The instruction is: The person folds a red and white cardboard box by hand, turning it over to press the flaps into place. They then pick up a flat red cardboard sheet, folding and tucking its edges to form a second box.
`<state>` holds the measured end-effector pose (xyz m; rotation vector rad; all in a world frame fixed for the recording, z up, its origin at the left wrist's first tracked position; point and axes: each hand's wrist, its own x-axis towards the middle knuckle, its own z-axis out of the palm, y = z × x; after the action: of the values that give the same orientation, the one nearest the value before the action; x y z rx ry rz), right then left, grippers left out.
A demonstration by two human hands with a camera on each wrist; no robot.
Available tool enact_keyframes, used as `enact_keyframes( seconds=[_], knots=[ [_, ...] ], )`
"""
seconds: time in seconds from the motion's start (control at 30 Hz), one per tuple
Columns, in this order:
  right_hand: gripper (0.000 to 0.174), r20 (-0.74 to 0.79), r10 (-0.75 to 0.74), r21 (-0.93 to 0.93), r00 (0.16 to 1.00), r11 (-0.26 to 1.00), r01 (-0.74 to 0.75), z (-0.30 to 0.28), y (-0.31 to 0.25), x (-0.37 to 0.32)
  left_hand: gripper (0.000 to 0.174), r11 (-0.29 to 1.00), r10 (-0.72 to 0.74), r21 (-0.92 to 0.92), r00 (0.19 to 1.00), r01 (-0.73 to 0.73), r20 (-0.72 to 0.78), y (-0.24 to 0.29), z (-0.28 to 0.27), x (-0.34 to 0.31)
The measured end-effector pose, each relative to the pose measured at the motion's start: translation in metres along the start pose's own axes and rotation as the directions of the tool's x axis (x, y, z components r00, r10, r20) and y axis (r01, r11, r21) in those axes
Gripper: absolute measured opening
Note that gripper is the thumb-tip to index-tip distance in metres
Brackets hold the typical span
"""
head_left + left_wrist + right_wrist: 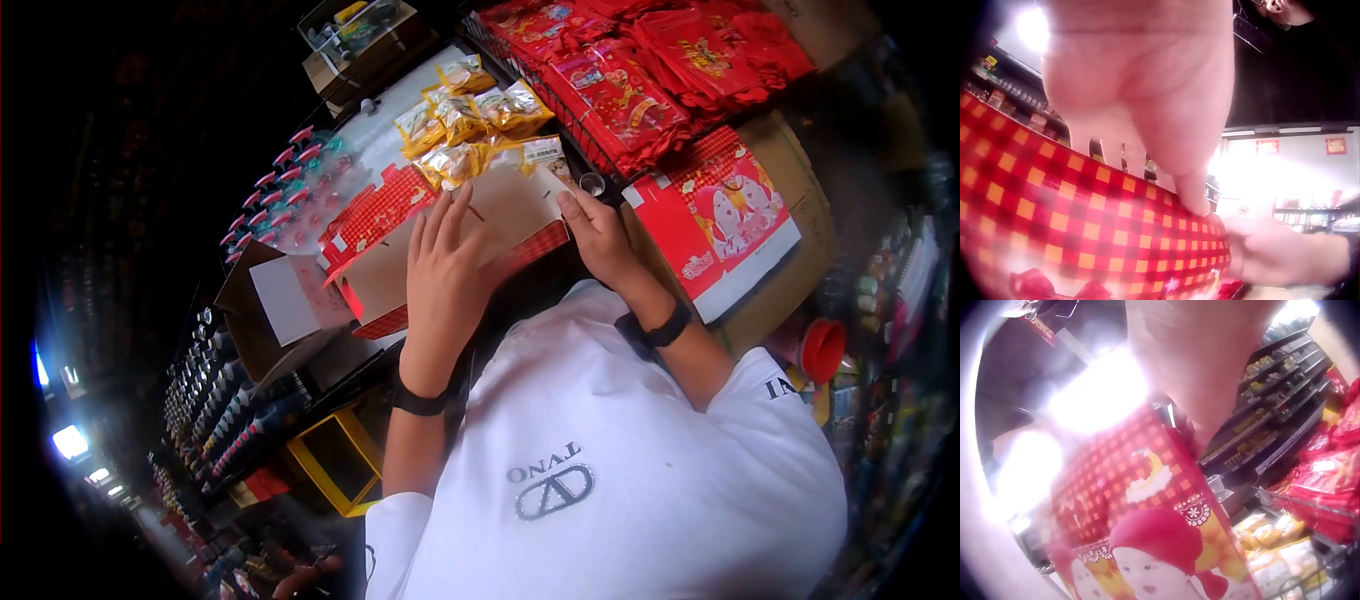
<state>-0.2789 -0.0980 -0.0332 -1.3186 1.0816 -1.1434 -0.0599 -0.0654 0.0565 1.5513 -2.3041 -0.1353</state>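
Note:
A red checked gift box (390, 240), its pale inside (510, 205) facing up, lies between both hands. My left hand (445, 270) reaches over its near edge, fairly straight fingers touching the pale inside. In the left wrist view the thumb (1191, 194) comes down at the top edge of the checked panel (1116, 206), and the fingers pass behind it. The right hand (600, 235) pinches the box's right end, thumb on the inner side. The right wrist view shows the printed outer panel (1154, 519) with child faces below that hand (1191, 369).
Yellow snack packets (465, 115) lie just beyond the box. Red bags fill a wire basket (590, 140) at far right. A flat printed carton (720, 225) lies on brown cardboard at right. Pink-topped bottles (275, 195) and an open cardboard box (250, 300) stand at left.

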Motion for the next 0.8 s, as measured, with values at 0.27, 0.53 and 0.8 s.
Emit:
enact_keyframes(
  seconds=[0.27, 0.53, 0.8],
  knots=[
    [0.049, 0.077, -0.02, -0.062, 0.997, 0.998, 0.025, -0.002, -0.008, 0.003, 0.084, 0.951, -0.258, 0.132, 0.954, 0.279, -0.154, -0.007, -0.014, 0.001],
    [0.051, 0.073, -0.023, -0.145, 0.997, 0.989, 0.034, 0.005, -0.013, 0.003, 0.062, 0.974, -0.198, 0.082, 0.969, 0.211, -0.149, -0.033, 0.026, -0.013],
    [0.043, 0.066, 0.009, 0.184, 0.998, 0.983, -0.021, 0.018, 0.005, 0.022, 0.036, 0.958, -0.236, 0.119, 0.954, 0.26, -0.186, -0.036, 0.049, -0.017]
  ],
)
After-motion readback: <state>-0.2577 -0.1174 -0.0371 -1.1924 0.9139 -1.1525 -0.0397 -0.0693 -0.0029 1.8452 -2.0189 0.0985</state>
